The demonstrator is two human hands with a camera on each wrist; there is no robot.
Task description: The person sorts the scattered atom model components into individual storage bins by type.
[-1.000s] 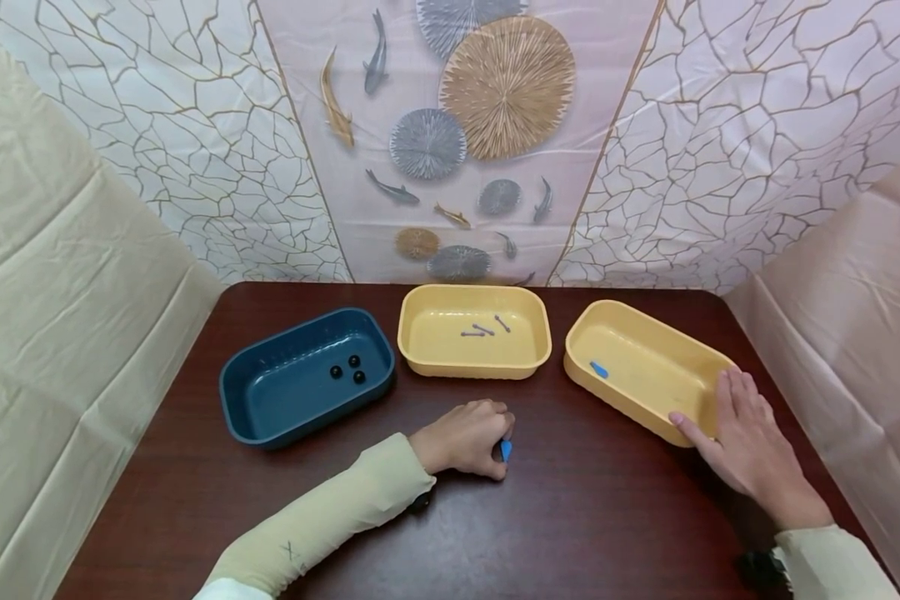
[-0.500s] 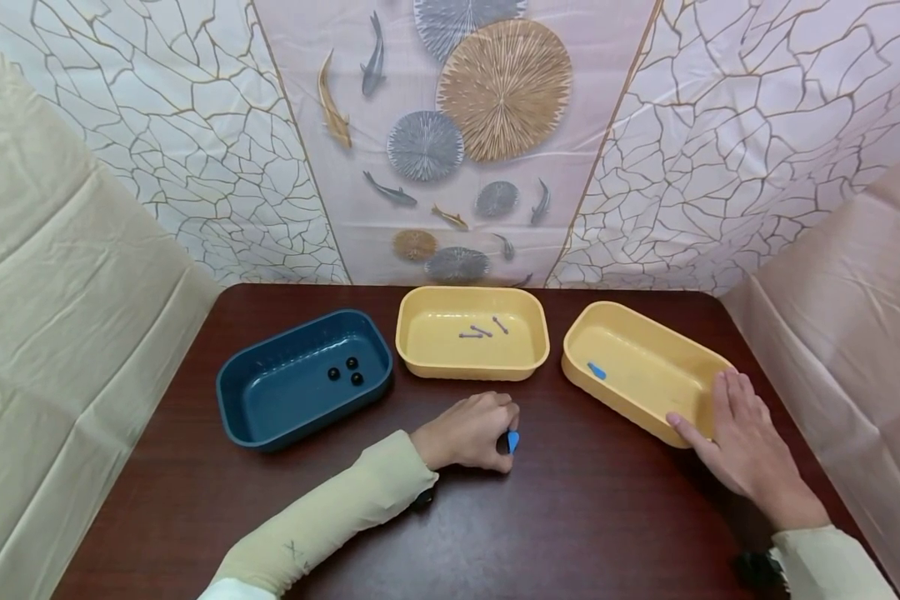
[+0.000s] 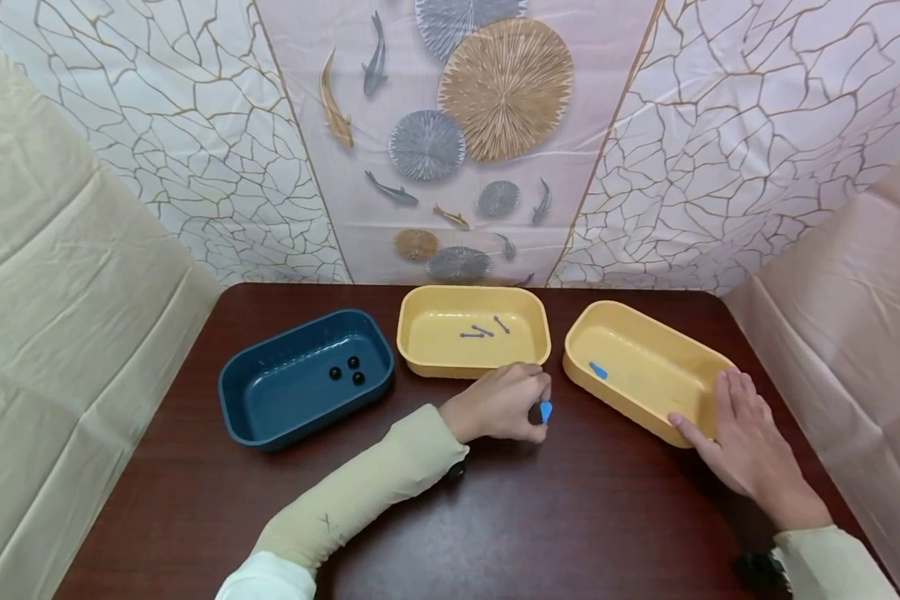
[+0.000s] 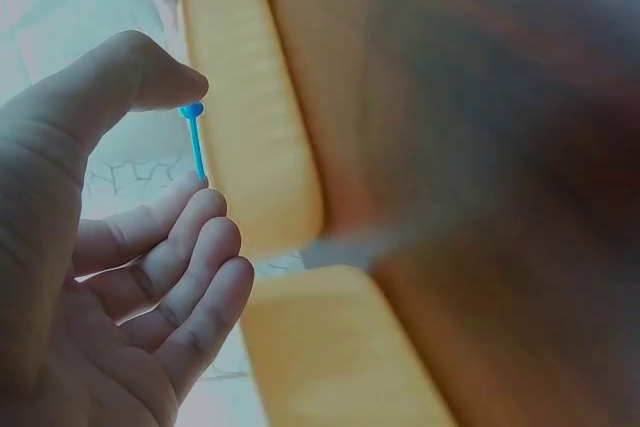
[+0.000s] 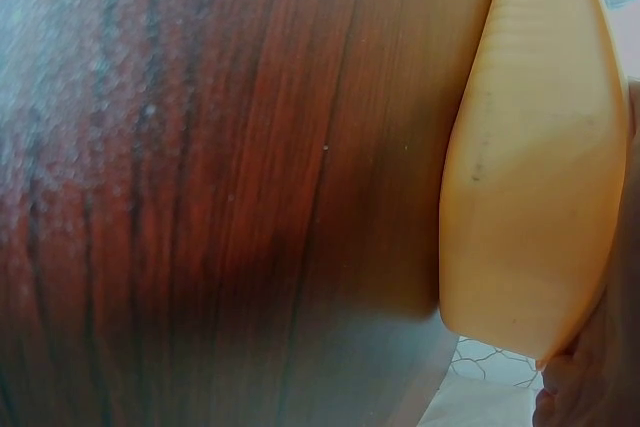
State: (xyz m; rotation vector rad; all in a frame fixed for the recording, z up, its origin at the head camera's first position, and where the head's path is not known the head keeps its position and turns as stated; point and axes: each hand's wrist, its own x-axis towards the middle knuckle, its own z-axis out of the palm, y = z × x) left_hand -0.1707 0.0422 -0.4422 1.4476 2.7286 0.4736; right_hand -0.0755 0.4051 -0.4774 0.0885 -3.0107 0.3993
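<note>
My left hand (image 3: 501,402) is in front of the middle yellow tray, above the table. Between thumb and fingertip it pinches a small blue teardrop-shaped piece (image 3: 545,412). The left wrist view shows that blue piece (image 4: 196,140) edge-on, as a thin shaft with a rounded knob at the thumb. My right hand (image 3: 753,442) rests with straight fingers on the near right corner of the right yellow tray (image 3: 645,410), thumb over its front rim. A similar blue teardrop piece (image 3: 598,370) lies inside that tray, toward its left end.
The middle yellow tray (image 3: 474,372) contains several small purple sticks (image 3: 483,331) with knobbed ends. At the left, a dark blue tray (image 3: 270,437) holds 3 black balls (image 3: 354,362). A patterned cloth backdrop (image 3: 427,208) stands behind the dark wooden table (image 3: 540,517).
My left hand has moved right and away from me with the blue teardrop-shaped piece, now overlapping the middle tray's front edge. The right hand has stayed on its tray.
</note>
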